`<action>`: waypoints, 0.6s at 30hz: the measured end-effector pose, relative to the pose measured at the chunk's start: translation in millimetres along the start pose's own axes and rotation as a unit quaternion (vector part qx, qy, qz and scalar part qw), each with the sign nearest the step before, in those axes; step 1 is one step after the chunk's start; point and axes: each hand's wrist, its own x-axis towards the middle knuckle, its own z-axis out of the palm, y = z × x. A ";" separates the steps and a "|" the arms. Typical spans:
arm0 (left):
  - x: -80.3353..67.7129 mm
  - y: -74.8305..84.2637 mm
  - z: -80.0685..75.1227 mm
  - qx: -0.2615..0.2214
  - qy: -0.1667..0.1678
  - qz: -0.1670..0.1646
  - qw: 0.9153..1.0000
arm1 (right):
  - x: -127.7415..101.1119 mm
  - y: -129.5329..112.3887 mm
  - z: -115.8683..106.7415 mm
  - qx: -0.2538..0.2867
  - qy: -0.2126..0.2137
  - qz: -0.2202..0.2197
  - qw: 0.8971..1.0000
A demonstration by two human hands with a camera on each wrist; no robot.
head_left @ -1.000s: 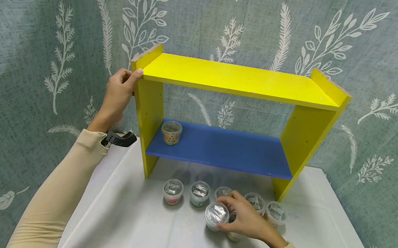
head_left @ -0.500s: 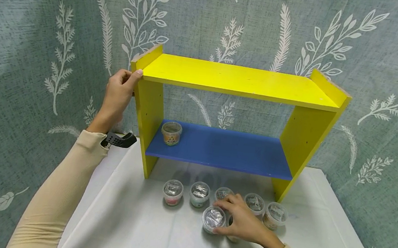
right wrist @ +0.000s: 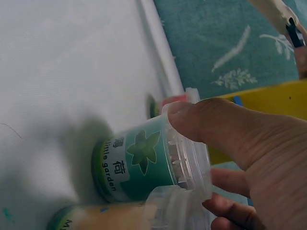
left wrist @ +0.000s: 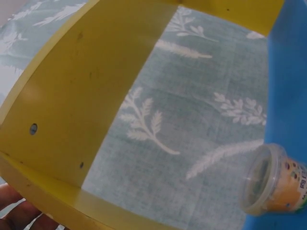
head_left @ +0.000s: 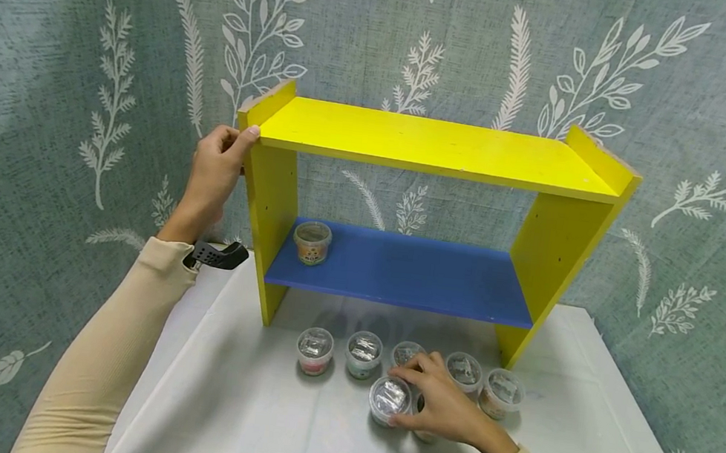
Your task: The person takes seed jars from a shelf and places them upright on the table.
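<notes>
My left hand [head_left: 213, 172] grips the upper left corner of a small yellow shelf unit [head_left: 439, 145], thumb on its front edge. My right hand [head_left: 443, 406] holds a clear-lidded plastic tub [head_left: 389, 400] by its rim, thumb on one side and fingers on the other. In the right wrist view this tub [right wrist: 144, 160] has a green label with a leaf and the words "little garden". It stands upright on the white table. Pressed close beside it is an orange-labelled tub [right wrist: 110, 218], mostly hidden under my hand in the head view.
On the blue middle board [head_left: 412, 269] stands an orange-labelled tub [head_left: 312, 243] at the left end. Several lidded tubs line the table before the unit, among them a pink one [head_left: 314, 352], a green one [head_left: 364, 355] and a rightmost one [head_left: 502, 393]. Patterned cloth [head_left: 371, 33] hangs behind.
Between the first and second frames, my right hand shifted the green-labelled tub slightly left and toward me; since then it has stayed there. My left hand keeps its place on the shelf unit.
</notes>
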 end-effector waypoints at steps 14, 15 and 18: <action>-1.1 1.9 -0.8 0.001 0.001 0.004 1.000 | 12.7 3.8 -12.0 0.086 0.009 0.022 0.996; -1.1 2.1 -0.7 0.002 0.001 0.003 1.000 | 14.2 4.1 -12.8 0.097 0.014 0.024 0.995; -1.2 2.4 -0.1 0.004 0.002 0.002 1.000 | 18.6 4.3 -15.2 0.120 0.021 0.028 0.992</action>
